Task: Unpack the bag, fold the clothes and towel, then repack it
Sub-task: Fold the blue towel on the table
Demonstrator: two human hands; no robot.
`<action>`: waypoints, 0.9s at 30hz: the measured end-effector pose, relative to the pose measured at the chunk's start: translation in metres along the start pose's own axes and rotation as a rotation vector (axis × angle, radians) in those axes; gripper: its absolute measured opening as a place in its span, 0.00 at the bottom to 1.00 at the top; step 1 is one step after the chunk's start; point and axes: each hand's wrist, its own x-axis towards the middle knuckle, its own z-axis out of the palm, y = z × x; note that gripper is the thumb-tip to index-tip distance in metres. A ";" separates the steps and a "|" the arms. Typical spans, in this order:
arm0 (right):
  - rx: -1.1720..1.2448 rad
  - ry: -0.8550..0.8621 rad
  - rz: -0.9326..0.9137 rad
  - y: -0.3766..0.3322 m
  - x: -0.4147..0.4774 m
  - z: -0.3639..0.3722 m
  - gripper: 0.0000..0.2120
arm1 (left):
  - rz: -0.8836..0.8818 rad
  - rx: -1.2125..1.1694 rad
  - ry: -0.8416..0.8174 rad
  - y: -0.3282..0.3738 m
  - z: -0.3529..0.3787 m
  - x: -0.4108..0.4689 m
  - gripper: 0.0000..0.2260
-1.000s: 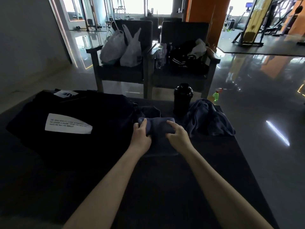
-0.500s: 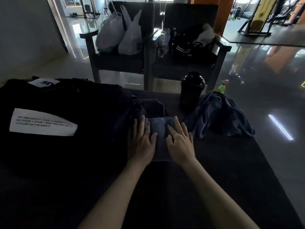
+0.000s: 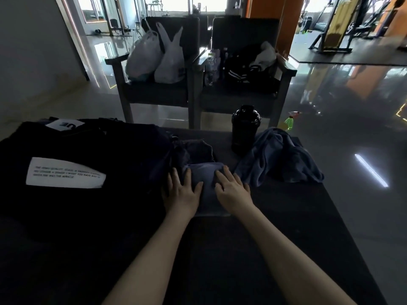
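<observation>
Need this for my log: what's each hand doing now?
Left hand: open, flat on the folded cloth.
Right hand: open, resting on the same cloth.

Both hands (image 3: 207, 190) press flat on, seemingly, folded towel (image 3: 206, 172).

On the black bag (image 3: 88, 150) by the table's (image 3: 286, 216) left edge, a white patch (image 3: 65, 173) carries three lines of small dark capitals too blurred to read, and a smaller white label (image 3: 65, 125) at its far side shows bold letters resembling "UE".
</observation>
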 end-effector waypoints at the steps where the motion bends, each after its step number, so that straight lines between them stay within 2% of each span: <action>1: 0.007 0.006 -0.008 -0.001 -0.003 -0.004 0.25 | 0.008 -0.003 0.039 0.001 -0.004 -0.004 0.28; 5: 0.030 0.228 -0.065 0.017 -0.023 -0.017 0.24 | 0.206 -0.067 0.375 0.002 -0.006 -0.045 0.24; 7: -0.051 0.269 -0.039 0.038 -0.028 -0.020 0.24 | 0.246 -0.118 0.448 -0.004 0.010 -0.071 0.23; 9: -0.162 0.227 0.004 0.059 -0.028 -0.021 0.25 | 0.188 -0.141 0.409 -0.011 0.030 -0.089 0.22; 14: -0.288 0.122 0.060 0.084 -0.010 -0.014 0.28 | -0.010 -0.113 0.282 -0.015 0.047 -0.089 0.31; 18: -0.264 0.167 0.085 0.087 0.016 -0.009 0.26 | -0.012 -0.118 0.290 -0.014 0.047 -0.088 0.31; 20: -0.203 0.249 0.047 0.088 0.021 -0.005 0.24 | -0.019 -0.126 0.278 -0.014 0.047 -0.087 0.31; 23: -0.153 0.361 -0.010 0.089 0.013 0.003 0.20 | -0.023 -0.131 0.274 -0.013 0.046 -0.088 0.31; 27: -0.147 0.387 -0.026 0.087 -0.011 0.006 0.15 | -0.028 -0.121 0.271 -0.011 0.043 -0.089 0.31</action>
